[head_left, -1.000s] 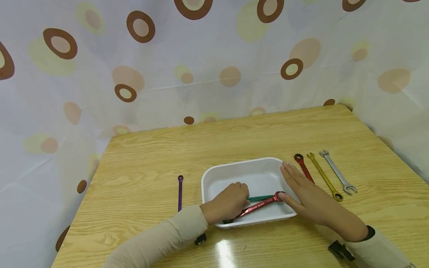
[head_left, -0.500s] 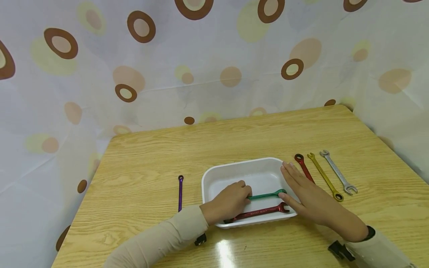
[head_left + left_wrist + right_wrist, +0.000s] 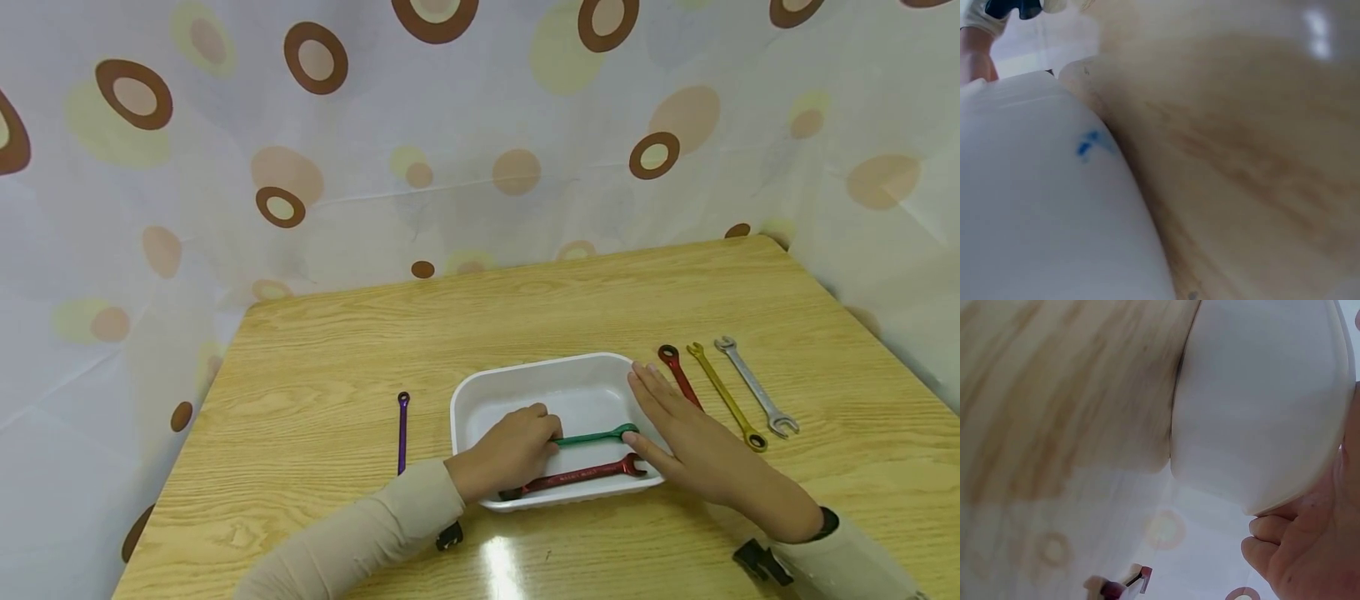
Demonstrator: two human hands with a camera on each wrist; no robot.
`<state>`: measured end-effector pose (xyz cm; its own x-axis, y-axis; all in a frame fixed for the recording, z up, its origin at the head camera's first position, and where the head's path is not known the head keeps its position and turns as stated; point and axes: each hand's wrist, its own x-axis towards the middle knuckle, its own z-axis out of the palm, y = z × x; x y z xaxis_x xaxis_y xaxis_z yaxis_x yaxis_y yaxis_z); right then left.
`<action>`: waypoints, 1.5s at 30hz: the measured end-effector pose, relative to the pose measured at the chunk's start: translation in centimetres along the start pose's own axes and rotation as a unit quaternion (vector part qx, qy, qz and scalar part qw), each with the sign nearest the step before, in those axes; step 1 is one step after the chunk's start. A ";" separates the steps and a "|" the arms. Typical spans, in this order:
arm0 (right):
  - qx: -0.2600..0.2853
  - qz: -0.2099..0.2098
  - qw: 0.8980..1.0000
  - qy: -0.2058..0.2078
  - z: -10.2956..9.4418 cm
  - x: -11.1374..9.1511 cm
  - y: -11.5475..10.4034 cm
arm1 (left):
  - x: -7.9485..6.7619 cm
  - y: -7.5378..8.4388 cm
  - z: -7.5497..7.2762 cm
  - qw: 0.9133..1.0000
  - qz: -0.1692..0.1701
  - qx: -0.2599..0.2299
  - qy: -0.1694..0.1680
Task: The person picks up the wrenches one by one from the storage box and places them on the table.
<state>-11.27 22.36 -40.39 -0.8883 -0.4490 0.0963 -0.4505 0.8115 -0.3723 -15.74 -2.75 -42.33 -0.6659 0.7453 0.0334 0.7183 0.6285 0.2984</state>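
A white plastic tray (image 3: 517, 367) stands on the table. My left hand (image 3: 517, 450) reaches into it from the left, fingers curled down round the left part of a green wrench (image 3: 588, 437), whose left end they hide. Along the tray's near side lies a red wrench (image 3: 581, 476), its left part passing beneath that hand. Straight fingers of my right hand (image 3: 701, 446) rest over the tray's right rim, with the thumb inside by the green wrench's right end. In the right wrist view, the fingers of the right hand (image 3: 1310, 544) wrap past the tray's edge.
Right of the tray, a second red wrench (image 3: 681, 379), a gold wrench (image 3: 726, 395) and a silver wrench (image 3: 756, 385) lie side by side. A purple wrench (image 3: 402, 433) lies to the left, partly behind the left sleeve (image 3: 375, 525). A patterned curtain (image 3: 465, 208) hangs behind the wooden table (image 3: 337, 358).
The red wrench's right end has come away from the right thumb and dropped toward the tray's near side. The green wrench's right end now shows by the thumb. Both hands stay nearly still.
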 end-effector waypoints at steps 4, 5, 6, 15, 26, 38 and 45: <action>0.001 0.008 1.000 -0.004 -0.1 -0.3 0.0 | 0.0 0.1 -0.1 1.000 0.002 0.006 0.009; 0.001 0.010 1.000 -0.005 -0.2 -0.4 0.0 | 0.0 0.1 -0.2 1.000 0.003 0.006 0.012; 0.000 0.012 1.000 -0.007 -0.2 -0.4 0.0 | 0.0 0.1 -0.2 1.000 0.002 0.006 0.014; -0.014 0.008 1.000 -0.009 -0.2 -0.6 0.3 | 0.0 -0.3 -0.6 0.998 -0.038 -0.042 0.020; -0.018 0.008 1.000 -0.009 -0.1 -0.6 0.2 | -1.2 -0.9 -3.8 0.984 -0.069 -0.135 0.095; 0.003 0.008 1.000 -0.016 -0.7 -0.7 0.1 | -4.3 -3.3 -6.2 0.939 -0.142 -0.260 0.175; 0.005 0.017 1.000 -0.021 -0.5 -0.7 0.2 | -6.7 -5.4 -6.4 0.882 -0.227 -0.356 0.210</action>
<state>-10.81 23.02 -40.03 -0.8982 -0.4374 0.0444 -0.4196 0.8227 -0.3835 -16.45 -12.55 -38.08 -0.9758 0.2098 0.0623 0.1493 0.4299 0.8904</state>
